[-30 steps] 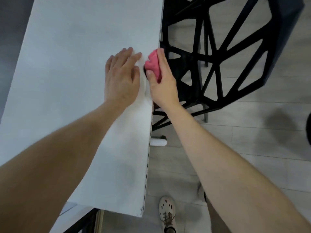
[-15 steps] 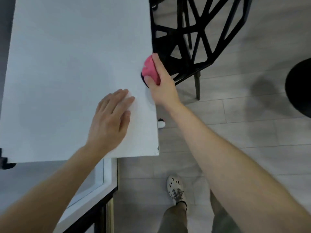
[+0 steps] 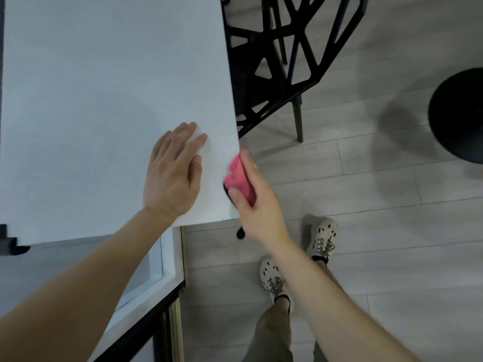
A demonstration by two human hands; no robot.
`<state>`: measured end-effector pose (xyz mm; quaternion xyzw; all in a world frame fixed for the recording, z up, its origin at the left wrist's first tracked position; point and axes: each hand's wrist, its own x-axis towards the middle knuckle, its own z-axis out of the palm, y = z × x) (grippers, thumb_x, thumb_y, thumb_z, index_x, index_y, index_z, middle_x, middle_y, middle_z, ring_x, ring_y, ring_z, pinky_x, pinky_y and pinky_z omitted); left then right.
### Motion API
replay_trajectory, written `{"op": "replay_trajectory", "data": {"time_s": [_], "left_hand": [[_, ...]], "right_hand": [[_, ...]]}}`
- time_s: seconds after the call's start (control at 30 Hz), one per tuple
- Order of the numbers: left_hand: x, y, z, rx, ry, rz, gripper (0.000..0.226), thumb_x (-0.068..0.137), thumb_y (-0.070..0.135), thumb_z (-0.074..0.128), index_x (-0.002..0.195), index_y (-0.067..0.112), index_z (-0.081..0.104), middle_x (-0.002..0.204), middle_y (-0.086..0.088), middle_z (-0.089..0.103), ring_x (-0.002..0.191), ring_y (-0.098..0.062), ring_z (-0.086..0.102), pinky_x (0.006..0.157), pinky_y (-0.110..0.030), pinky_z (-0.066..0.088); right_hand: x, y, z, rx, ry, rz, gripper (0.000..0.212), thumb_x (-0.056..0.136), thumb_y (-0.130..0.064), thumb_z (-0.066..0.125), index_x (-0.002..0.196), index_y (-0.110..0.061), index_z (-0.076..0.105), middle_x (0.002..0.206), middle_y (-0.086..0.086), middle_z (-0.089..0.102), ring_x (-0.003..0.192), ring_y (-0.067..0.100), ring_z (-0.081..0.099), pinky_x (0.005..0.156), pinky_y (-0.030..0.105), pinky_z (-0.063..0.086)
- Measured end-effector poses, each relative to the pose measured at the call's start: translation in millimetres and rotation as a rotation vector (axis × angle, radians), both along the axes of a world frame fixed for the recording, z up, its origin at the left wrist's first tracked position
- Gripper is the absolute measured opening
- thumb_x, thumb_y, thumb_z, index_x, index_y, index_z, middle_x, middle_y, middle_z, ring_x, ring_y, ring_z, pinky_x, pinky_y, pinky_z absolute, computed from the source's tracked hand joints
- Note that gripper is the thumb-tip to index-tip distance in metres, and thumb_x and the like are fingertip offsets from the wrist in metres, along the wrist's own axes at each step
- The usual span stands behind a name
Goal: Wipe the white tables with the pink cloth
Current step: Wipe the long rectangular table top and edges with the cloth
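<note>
right hand (image 3: 257,205) gripping pink cloth (image 3: 239,180), table (image 3: 104,87) edge

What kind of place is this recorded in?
Probably an indoor dining or café-style seating area, though an office break room would fit too. Cues: a white table, a black lattice chair at its side, and grey plank flooring. The right hand holds a pink cloth at the table's edge.

Indoor seating area: white table (image 3: 104,100), black chair (image 3: 243,87).
</note>
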<state>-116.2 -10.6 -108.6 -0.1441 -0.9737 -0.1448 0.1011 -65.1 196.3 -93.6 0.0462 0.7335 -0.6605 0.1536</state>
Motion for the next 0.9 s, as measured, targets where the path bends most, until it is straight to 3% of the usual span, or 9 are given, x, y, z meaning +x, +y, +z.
{"op": "replay_trajectory", "data": {"time_s": [0.13,0.23,0.3,0.37,0.5,0.63,0.73,0.8,0.9], "left_hand": [[-0.7,-2.5,-5.2,-0.01,0.009,0.009,0.041,0.116,0.022,0.039,0.152,0.018,0.057,0.167,-0.004,0.048,0.159,-0.024,0.039,0.131,-0.05,0.03],[-2.7,-3.1,-4.9,0.011,-0.014,0.001,0.041,0.115,0.021,0.041,0.152,0.018,0.058,0.168,-0.005,0.048,0.16,-0.025,0.039,0.131,-0.051,0.03],[-0.8,0.8,-1.5,0.002,-0.033,0.004,0.041,0.115,0.019,0.043,0.152,0.014,0.059,0.168,-0.009,0.048,0.159,-0.028,0.04,0.13,-0.053,0.03],[-0.5,7.8,6.2,-0.045,-0.092,0.026,0.042,0.112,0.012,0.047,0.152,0.009,0.059,0.168,-0.014,0.047,0.159,-0.032,0.04,0.131,-0.054,0.027],[1.9,34.3,55.1,-0.046,-0.466,0.11,0.045,0.111,0.015,0.05,0.155,0.018,0.055,0.172,-0.008,0.04,0.161,-0.028,0.035,0.133,-0.045,0.021],[57.9,53.9,112.1,0.526,-0.556,0.286,0.03,0.109,0.03,0.062,0.136,0.025,0.072,0.142,0.006,0.07,0.134,-0.014,0.063,0.119,-0.041,0.045],[100.6,67.5,149.7,1.166,-0.773,0.405,0.048,0.1,0.058,0.061,0.134,0.026,0.074,0.133,0.009,0.076,0.131,-0.009,0.066,0.117,-0.042,0.048],[114.1,72.0,165.0,1.262,-0.71,0.419,0.045,0.098,0.057,0.064,0.128,0.025,0.076,0.125,0.008,0.08,0.124,-0.007,0.071,0.11,-0.036,0.051],[117.5,73.3,185.5,1.163,-0.438,0.551,0.02,0.099,0.037,0.073,0.109,0.021,0.077,0.107,0.007,0.082,0.107,-0.01,0.076,0.099,-0.034,0.054]], "right_hand": [[-67.0,-10.2,-1.4,0.097,0.022,-0.014,0.076,0.105,-0.01,0.066,0.17,-0.027,0.03,0.173,-0.009,0.036,0.157,0.009,0.037,0.129,0.027,0.03],[-27.5,-1.7,2.9,0.12,-0.001,0.031,0.072,0.106,-0.009,0.065,0.168,-0.028,0.035,0.168,-0.008,0.045,0.153,0.007,0.043,0.125,0.02,0.032],[6.8,25.1,6.8,0.179,-0.095,0.124,0.064,0.106,-0.012,0.066,0.164,-0.03,0.045,0.155,-0.006,0.06,0.143,0.01,0.055,0.122,0.026,0.041],[27.6,54.0,18.9,0.274,-0.152,0.243,0.05,0.104,-0.015,0.07,0.151,-0.031,0.061,0.138,-0.007,0.07,0.127,0.011,0.065,0.117,0.034,0.048],[30.7,90.4,70.2,0.334,-0.125,0.19,0.027,0.102,-0.012,0.072,0.112,-0.037,0.08,0.119,-0.001,0.071,0.1,0.005,0.069,0.094,0.021,0.048],[13.9,89.3,138.1,0.172,-0.162,0.231,0.022,0.106,-0.027,0.069,0.125,-0.04,0.069,0.118,-0.012,0.08,0.109,0.012,0.075,0.092,0.032,0.06],[-3.7,75.0,177.2,-0.002,-0.161,0.287,0.019,0.106,-0.033,0.068,0.123,-0.025,0.069,0.116,-0.001,0.081,0.11,0.017,0.077,0.09,0.028,0.061],[-17.3,61.4,196.8,-0.069,-0.162,0.36,0.026,0.107,-0.033,0.066,0.125,-0.016,0.071,0.116,0.007,0.081,0.107,0.024,0.077,0.088,0.029,0.061],[-42.8,46.1,211.5,-0.042,-0.153,0.506,0.021,0.11,-0.026,0.063,0.125,-0.015,0.073,0.117,0.011,0.08,0.114,0.032,0.075,0.099,0.036,0.062]]}}
